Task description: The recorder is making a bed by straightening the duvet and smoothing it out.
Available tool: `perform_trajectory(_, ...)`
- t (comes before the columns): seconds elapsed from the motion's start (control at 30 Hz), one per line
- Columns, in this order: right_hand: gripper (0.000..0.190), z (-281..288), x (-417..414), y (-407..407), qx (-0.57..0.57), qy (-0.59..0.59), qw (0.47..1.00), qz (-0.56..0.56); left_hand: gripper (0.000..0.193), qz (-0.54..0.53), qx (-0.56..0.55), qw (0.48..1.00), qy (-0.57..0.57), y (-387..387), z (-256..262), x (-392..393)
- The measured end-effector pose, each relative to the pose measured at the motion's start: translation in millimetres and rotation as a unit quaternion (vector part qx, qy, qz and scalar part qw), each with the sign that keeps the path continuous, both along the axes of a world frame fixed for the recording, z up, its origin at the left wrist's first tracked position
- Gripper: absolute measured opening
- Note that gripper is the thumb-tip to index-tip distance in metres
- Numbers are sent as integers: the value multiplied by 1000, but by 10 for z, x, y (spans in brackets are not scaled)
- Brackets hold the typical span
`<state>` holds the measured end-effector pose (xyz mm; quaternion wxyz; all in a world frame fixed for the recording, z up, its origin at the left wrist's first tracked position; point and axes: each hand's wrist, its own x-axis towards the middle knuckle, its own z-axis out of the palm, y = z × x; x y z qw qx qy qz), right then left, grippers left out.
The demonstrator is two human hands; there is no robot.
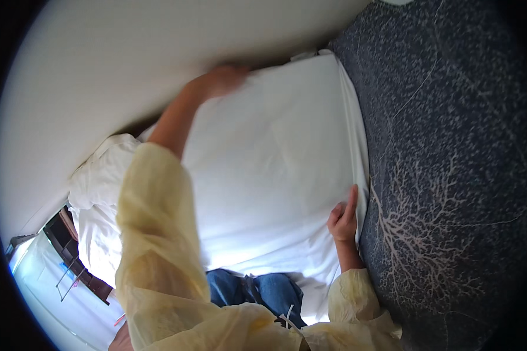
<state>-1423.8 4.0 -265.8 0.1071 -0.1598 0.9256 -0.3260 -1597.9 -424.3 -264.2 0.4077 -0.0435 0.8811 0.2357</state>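
A white sheet (272, 145) covers a mattress in front of me, smooth over most of its top and creased along the right side. My left hand (228, 81), blurred, is at the far edge of the sheet beside the pale wall; whether it grips the cloth cannot be told. Near the sheet's right edge lies my right hand (344, 223), index finger stretched out and thumb apart from it, the other fingers mostly hidden. No cloth shows pinched between thumb and index finger. Bunched white cloth (105, 175) is at the left end.
A pale wall (92, 66) rises along the far side. Against the mattress's right end stands a dark speckled surface (443, 109) with a pale branching pattern. My knees in blue jeans (276, 291) are at the near side. A thin metal frame (66, 281) shows at lower left.
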Motion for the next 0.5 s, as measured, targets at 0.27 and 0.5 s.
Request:
perform_trajectory(0.27, 56, 31, -123, -35, -8, 9, 1000, -5, 32, 341, 35, 937, -71, -88, 319, 469)
perform_trajectory(0.5, 55, 32, -68, -19, 4, -10, 1000, -17, 29, 352, -70, 930, -73, -130, 166, 401)
